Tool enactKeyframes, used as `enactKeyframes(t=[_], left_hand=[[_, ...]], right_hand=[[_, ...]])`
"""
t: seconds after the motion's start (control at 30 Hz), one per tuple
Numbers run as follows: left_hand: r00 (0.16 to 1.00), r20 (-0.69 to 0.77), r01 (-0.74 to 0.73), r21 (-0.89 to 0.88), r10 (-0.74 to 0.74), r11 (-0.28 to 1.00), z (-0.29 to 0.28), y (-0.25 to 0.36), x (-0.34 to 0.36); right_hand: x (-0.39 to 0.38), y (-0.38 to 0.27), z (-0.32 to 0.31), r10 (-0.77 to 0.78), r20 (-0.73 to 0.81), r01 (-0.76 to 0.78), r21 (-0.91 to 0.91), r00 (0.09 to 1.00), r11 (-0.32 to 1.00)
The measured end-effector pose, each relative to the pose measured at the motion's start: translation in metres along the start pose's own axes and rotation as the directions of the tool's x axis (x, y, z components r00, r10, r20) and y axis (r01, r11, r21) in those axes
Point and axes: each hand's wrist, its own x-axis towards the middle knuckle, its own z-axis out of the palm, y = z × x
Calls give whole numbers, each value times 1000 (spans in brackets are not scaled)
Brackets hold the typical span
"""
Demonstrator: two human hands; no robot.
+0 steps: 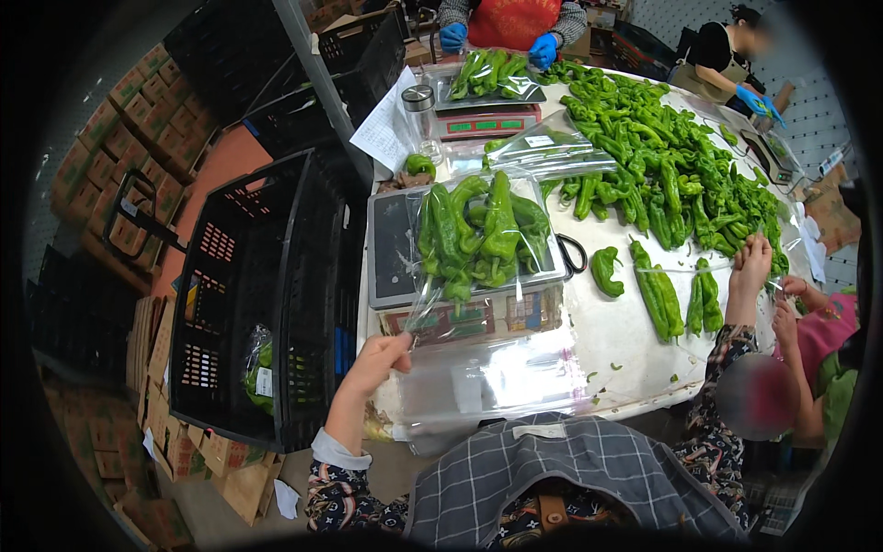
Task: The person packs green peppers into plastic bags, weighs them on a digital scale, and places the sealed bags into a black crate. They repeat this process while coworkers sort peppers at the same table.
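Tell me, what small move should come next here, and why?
Perhaps the right hand should take a pepper from the green pile: it is right at the pile's edge, while the left hand pinches the clear plastic by the peppers on the scale. Whether more are needed, I can't tell.

There's the apron (pixel 598 469), and I'm looking at dark grey cloth ruled with thin white checks, a small pale patch (pixel 540 431) at its edge! Below that I catch a brown tab (pixel 552 511) with a round, shiny stud. Now the left sleeve (pixel 333 492): black, busy with pale and rusty motifs, finishing in a plain light-grey cuff (pixel 338 453)! And over on my right, the right sleeve (pixel 732 345) carries that same dark, lively print!
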Motion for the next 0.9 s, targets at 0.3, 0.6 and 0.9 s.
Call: enactKeyframes(t=[0.3,0.6,0.9], left_hand=[[566,32,-361,908,824,212,21,27,4],[674,-569,-593,-36,472,805,45,38,36],[800,-549,-431,-242,244,869,44,31,45]], right_hand=[[-199,23,136,-107,964,916,-191,242,354],[-200,7,180,337,685,-207,-268,646,941],[-213,61,186,594,567,-443,-397,571,804]])
